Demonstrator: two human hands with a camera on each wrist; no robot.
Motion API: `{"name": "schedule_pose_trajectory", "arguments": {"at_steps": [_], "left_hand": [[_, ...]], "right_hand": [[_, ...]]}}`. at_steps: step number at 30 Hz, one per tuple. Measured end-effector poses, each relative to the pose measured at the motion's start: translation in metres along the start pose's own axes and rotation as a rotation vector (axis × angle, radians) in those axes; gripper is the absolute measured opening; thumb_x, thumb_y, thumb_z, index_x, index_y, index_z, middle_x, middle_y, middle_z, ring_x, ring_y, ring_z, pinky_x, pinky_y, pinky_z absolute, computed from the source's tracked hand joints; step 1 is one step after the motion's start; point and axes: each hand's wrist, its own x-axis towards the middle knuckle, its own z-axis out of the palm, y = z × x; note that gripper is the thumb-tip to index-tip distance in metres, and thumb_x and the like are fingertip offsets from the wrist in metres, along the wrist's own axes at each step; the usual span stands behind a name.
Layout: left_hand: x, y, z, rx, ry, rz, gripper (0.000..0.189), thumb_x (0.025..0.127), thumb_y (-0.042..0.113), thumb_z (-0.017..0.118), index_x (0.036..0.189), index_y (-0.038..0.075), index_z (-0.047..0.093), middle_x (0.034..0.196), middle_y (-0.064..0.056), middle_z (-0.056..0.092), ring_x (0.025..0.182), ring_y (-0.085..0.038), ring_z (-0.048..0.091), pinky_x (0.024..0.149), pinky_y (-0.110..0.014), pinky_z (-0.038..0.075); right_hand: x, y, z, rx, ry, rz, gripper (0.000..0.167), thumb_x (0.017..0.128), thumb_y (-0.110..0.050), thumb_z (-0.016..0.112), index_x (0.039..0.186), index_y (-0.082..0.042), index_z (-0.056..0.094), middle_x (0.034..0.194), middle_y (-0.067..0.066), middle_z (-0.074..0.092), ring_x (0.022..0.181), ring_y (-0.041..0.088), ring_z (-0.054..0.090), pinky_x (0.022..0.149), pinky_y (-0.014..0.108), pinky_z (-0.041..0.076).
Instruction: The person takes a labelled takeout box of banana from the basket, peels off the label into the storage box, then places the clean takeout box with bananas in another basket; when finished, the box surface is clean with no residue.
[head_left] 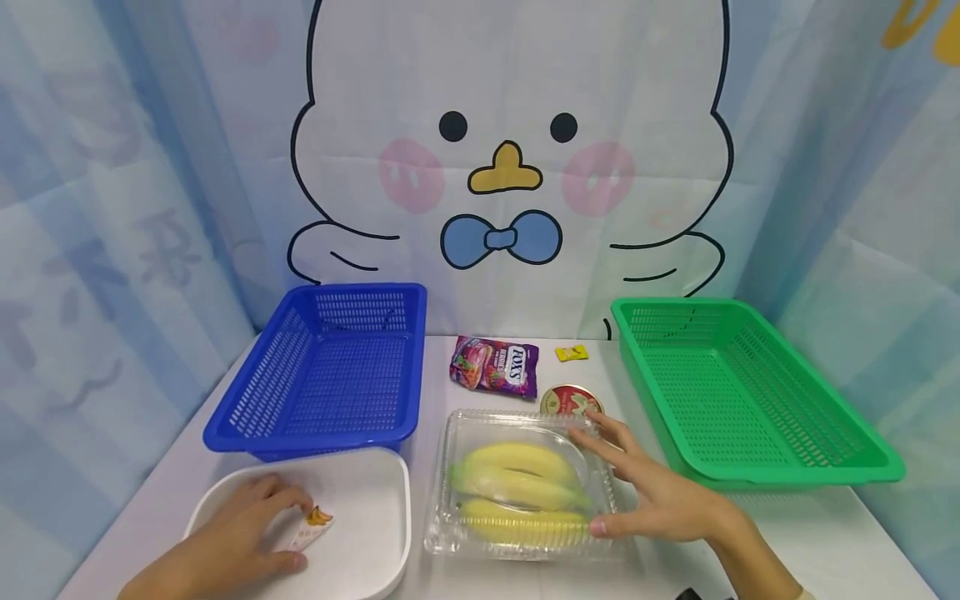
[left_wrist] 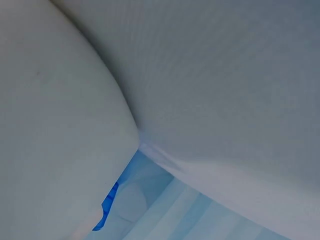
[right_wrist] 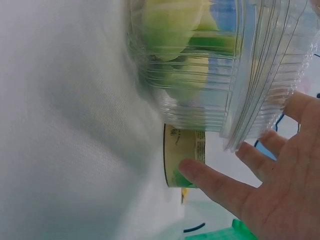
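My left hand (head_left: pixel 240 533) is low inside a white basin (head_left: pixel 375 533), fingers bent, thumb apart from the index finger. Between them shows a small white packet (head_left: pixel 313 527) with a banana picture, partly hidden by the hand. A clear plastic clamshell box (head_left: pixel 441 533) of yellow bananas (head_left: pixel 517 487) stands with its lid down in the middle. Along its right side my right hand (head_left: pixel 667 496) spreads its fingers, thumb near the front corner and fingertips by the back one. In the right wrist view these fingers (right_wrist: pixel 252 160) are apart, close beside the lid's edge.
Behind the box lie a round red-topped tin (head_left: pixel 566 400), a purple Fox's candy bag (head_left: pixel 495 367) and a small yellow wrapped sweet (head_left: pixel 572 353). A blue basket (head_left: pixel 420 367) stands back left, a green basket (head_left: pixel 840 417) on the right. A printed curtain (head_left: pixel 510 292) closes the back.
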Motion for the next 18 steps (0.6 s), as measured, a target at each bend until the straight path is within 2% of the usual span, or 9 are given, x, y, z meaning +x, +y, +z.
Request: {"name": "schedule_pose_trajectory", "arguments": {"at_steps": [5,7,10,12,17,18], "left_hand": [[-0.001,-0.002,0.004,-0.016,0.010,0.033,0.038,0.076,0.050,0.086,0.105,0.037,0.064,0.128,-0.001,0.057,0.123,-0.035,0.051,0.104,-0.065,0.044],[-0.001,-0.002,0.005,-0.024,-0.001,0.013,0.041,0.075,0.050,0.086,0.108,0.035,0.065,0.129,-0.003,0.057,0.124,-0.036,0.051,0.104,-0.065,0.044],[0.000,0.001,0.004,-0.024,-0.038,-0.071,0.049,0.073,0.053,0.087,0.113,0.033,0.066,0.135,-0.005,0.056,0.129,-0.037,0.049,0.106,-0.065,0.044],[0.001,0.004,0.004,-0.010,-0.053,-0.104,0.054,0.073,0.054,0.087,0.117,0.031,0.066,0.138,-0.007,0.056,0.131,-0.038,0.049,0.106,-0.064,0.044],[0.000,0.009,0.000,0.077,-0.045,-0.100,0.061,0.074,0.054,0.086,0.123,0.023,0.066,0.136,-0.008,0.057,0.129,-0.035,0.054,0.105,-0.060,0.047],[0.000,0.009,-0.002,0.085,-0.054,-0.115,0.063,0.074,0.054,0.086,0.125,0.023,0.065,0.137,-0.008,0.057,0.129,-0.035,0.054,0.105,-0.059,0.048]], "right_hand": [[-0.002,0.001,0.002,-0.007,0.002,-0.003,0.099,0.087,-0.027,0.082,0.165,-0.018,0.022,0.171,0.006,-0.002,0.149,0.050,0.020,0.097,0.064,0.051],[-0.002,0.001,0.002,-0.002,0.000,0.003,0.098,0.087,-0.027,0.082,0.165,-0.018,0.022,0.171,0.005,-0.002,0.149,0.050,0.019,0.097,0.065,0.050],[-0.002,0.002,0.003,0.015,-0.003,0.002,0.099,0.087,-0.026,0.082,0.165,-0.018,0.022,0.170,0.006,-0.003,0.149,0.052,0.018,0.095,0.070,0.049],[-0.002,0.002,0.003,0.023,-0.001,0.000,0.099,0.087,-0.027,0.082,0.165,-0.017,0.022,0.170,0.007,-0.003,0.148,0.053,0.017,0.094,0.073,0.047],[0.000,0.002,0.001,0.032,0.001,0.004,0.100,0.086,-0.027,0.082,0.165,-0.018,0.022,0.170,0.011,-0.003,0.148,0.056,0.016,0.094,0.077,0.045],[0.000,0.002,0.001,0.035,-0.001,0.008,0.099,0.086,-0.027,0.082,0.165,-0.019,0.022,0.170,0.011,-0.003,0.148,0.056,0.016,0.094,0.077,0.045]]}}
